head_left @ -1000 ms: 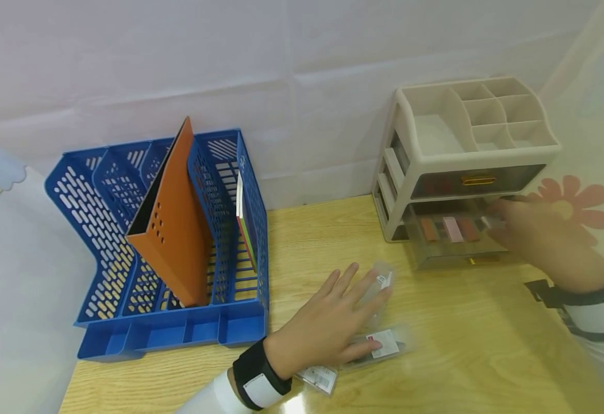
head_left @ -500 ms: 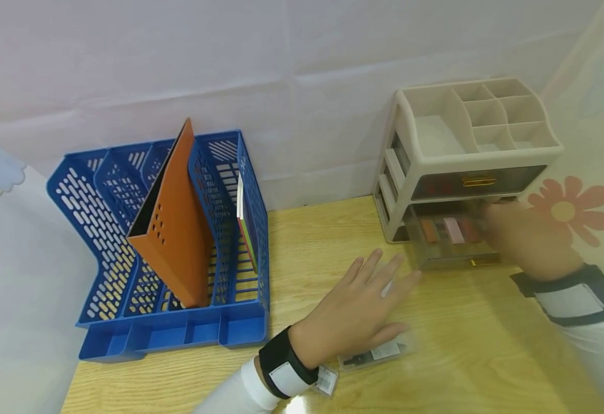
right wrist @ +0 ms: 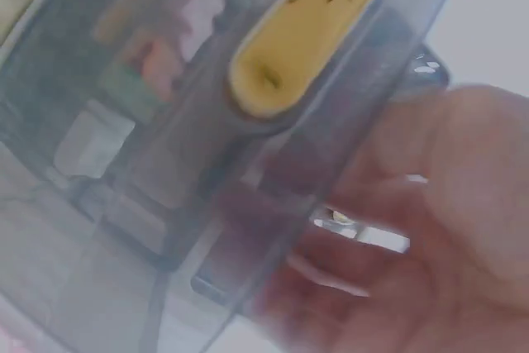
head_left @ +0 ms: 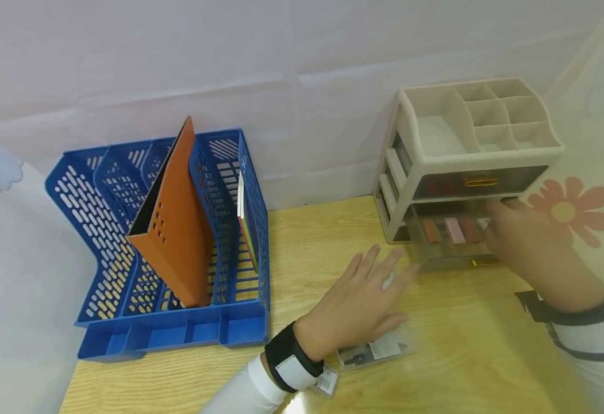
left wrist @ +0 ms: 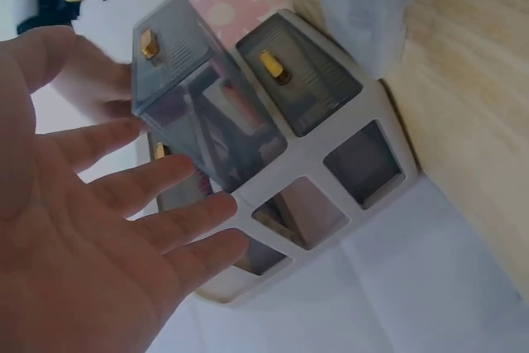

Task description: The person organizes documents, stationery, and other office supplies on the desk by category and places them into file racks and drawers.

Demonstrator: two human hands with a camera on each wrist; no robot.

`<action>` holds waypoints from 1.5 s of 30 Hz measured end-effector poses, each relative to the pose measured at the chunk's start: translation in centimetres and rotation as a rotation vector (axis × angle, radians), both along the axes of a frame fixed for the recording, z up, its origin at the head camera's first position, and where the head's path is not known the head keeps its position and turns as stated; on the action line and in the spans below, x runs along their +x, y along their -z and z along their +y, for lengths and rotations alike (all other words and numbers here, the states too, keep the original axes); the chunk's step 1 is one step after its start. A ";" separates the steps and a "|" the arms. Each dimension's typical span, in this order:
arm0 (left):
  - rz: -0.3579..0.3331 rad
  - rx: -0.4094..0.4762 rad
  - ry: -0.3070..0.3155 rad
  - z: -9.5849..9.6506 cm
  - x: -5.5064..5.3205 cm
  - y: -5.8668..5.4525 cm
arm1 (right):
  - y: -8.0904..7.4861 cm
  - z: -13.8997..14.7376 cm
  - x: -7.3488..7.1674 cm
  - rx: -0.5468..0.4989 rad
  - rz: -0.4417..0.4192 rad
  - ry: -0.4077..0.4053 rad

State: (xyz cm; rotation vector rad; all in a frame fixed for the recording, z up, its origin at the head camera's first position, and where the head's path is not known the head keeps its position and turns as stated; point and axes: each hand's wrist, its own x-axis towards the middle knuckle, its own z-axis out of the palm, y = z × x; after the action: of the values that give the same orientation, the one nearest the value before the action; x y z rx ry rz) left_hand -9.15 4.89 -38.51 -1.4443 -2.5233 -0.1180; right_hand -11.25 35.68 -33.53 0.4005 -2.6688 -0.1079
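Observation:
My left hand (head_left: pixel 353 313) hovers with spread, straight fingers over clear plastic packets on the table; whether it touches them cannot be told. One flat packet (head_left: pixel 376 351) has a white label and a dark slim item inside. A smaller labelled packet (head_left: pixel 327 380) lies by the wrist. My right hand (head_left: pixel 539 250), blurred, is at the right end of a pulled-out clear drawer (head_left: pixel 443 263). Its fingertips are partly hidden, and whether they hold anything is unclear. Orange, pink and reddish-brown blocks lie inside the drawer, the pink block (head_left: pixel 454 230) in the middle.
The cream drawer unit (head_left: pixel 415 138) has an open compartment top and a shut upper drawer (head_left: pixel 480 183). At left stands a blue file rack (head_left: pixel 172 330) with an orange folder (head_left: pixel 180 230) and thin booklets (head_left: pixel 247 221). White cloth hangs behind.
My left hand has moved right and slightly up, uncovering more of the dark item's packet. My right hand has shifted about at the drawer's right end; the drawer stays out.

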 end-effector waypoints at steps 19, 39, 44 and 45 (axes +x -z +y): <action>0.109 0.011 0.051 -2.1 0.4 0.9 | 2.5 -0.4 6.1 -0.539 0.091 0.214; 0.085 0.113 0.097 -2.7 -0.1 1.4 | 5.7 0.2 8.5 -1.323 -0.401 0.282; 0.070 0.135 0.125 -2.1 -0.3 1.4 | 6.1 -0.1 8.3 -1.691 -0.387 0.209; 0.072 0.140 0.128 -2.0 -0.3 1.4 | 6.2 -0.2 8.2 -1.728 -0.375 0.206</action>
State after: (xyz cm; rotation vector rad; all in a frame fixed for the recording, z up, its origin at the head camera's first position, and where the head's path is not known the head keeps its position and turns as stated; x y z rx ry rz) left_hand -9.43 2.90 -39.95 -1.5248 -2.3157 -0.2548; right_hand -3.05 35.51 -39.71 -0.4595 -2.0424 2.1083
